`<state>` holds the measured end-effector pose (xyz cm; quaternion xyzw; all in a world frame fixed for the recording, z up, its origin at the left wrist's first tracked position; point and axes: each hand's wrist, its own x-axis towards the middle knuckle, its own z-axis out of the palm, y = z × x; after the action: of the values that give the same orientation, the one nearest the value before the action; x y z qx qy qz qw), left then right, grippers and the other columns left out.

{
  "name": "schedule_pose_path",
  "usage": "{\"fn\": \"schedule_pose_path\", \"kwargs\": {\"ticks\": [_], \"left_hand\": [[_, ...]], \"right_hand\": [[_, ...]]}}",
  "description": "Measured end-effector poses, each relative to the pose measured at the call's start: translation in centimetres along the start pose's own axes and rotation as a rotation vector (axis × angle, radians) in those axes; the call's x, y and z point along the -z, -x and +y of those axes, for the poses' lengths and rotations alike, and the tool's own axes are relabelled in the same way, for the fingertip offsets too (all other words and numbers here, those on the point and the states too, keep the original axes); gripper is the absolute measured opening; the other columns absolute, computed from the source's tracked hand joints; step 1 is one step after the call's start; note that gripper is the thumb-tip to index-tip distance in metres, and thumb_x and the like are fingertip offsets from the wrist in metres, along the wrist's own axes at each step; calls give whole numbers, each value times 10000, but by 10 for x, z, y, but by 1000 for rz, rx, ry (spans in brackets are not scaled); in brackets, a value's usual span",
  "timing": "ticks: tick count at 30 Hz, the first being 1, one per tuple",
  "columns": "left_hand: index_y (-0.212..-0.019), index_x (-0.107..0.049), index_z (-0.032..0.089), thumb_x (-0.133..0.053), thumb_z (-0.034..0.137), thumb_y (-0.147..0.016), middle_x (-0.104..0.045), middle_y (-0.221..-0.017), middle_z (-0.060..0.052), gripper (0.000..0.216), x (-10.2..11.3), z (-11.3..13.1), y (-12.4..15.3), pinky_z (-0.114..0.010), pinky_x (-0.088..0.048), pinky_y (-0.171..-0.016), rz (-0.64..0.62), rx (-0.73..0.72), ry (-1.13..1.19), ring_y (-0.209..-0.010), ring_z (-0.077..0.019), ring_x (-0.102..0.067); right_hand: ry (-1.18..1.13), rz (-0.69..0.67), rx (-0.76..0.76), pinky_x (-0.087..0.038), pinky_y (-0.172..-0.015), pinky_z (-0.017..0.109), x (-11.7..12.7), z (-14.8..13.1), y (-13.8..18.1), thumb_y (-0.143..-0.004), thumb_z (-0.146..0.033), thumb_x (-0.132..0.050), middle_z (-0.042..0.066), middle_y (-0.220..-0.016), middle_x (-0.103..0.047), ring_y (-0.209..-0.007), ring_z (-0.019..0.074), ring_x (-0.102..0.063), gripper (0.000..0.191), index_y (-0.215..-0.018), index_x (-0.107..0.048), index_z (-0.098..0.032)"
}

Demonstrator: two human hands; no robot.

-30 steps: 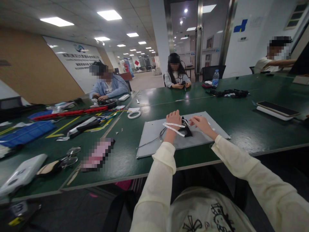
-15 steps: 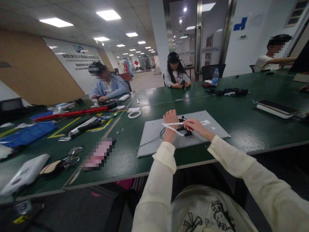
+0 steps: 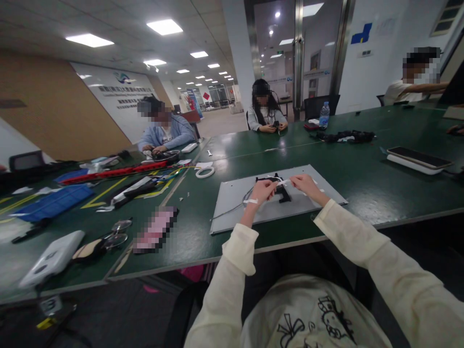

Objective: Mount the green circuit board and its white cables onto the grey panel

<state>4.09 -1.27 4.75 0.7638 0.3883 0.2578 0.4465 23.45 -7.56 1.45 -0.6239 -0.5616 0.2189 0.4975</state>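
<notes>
Lowering from the raised fist of half a second ago, the left hand (image 3: 264,190) is now meeting the right hand (image 3: 305,184) low over the grey panel (image 3: 232,198), and the long loop of white strip (image 3: 283,182) is shrinking to a short span between them. Both hands are pinching narrowly, thumb against forefinger, each holding one end of the strip; a turn of it is also circling the left wrist. The strip is hanging at twelve o'clock from the person, its long axis running from nine to three o'clock, just above a black bracket (image 3: 282,194) that is lying on the panel between the two hands. The left hand is sitting slightly nearer the person. A thin grey cable (image 3: 232,209) is trailing off toward eight o'clock. On the green bench (image 3: 188,241), a roll of white tape (image 3: 205,172) is lying at ten o'clock of the panel and a phone (image 3: 416,158) is resting well apart at two o'clock.
</notes>
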Motion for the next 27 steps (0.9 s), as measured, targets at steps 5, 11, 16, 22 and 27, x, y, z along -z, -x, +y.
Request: {"fn": "schedule_pose_path", "kwargs": {"ticks": [5,11,16,22,27], "left_hand": [[-639,-626,161,-549,370,-862,-522,-474,35,315,-15,-6,3,-224,-387,-566,143,-95,-337,-494,-104,-511],[-698,-659,159,-487,341,-925,-591,-545,8,338,-23,-7,3,-227,-408,-639,76,-106,-460,-592,-128,-580],[-764,-685,158,-462,359,-947,-686,-741,-52,352,-25,-13,3,-248,-425,-708,119,-148,-675,-760,-166,-637],[-806,-679,179,-476,365,-937,-703,-822,-55,305,-26,-13,11,-258,-450,-737,118,-163,-859,-828,-180,-655],[-865,-686,194,-472,394,-937,-706,-875,-61,302,-29,-9,13,-266,-474,-767,108,-95,-908,-893,-195,-661]], "right_hand": [[210,-8,-10,-282,-531,242,3,3,7,-791,-369,-471,-19,-469,-476,-505,118,-452,325,-544,-554,-176],[253,-34,13,-357,-595,220,3,3,9,-810,-300,-470,14,-591,-639,-593,133,-579,289,-637,-653,-157],[450,-3,7,-345,-599,227,0,3,10,-832,-355,-556,38,-651,-683,-636,149,-606,278,-701,-700,-156],[699,-34,-27,-332,-616,236,-4,-5,16,-857,-325,-537,79,-815,-724,-770,175,-630,253,-802,-730,-171],[794,-33,-63,-333,-620,239,-6,-8,18,-867,-339,-524,86,-857,-725,-809,184,-636,264,-836,-728,-174]]}}
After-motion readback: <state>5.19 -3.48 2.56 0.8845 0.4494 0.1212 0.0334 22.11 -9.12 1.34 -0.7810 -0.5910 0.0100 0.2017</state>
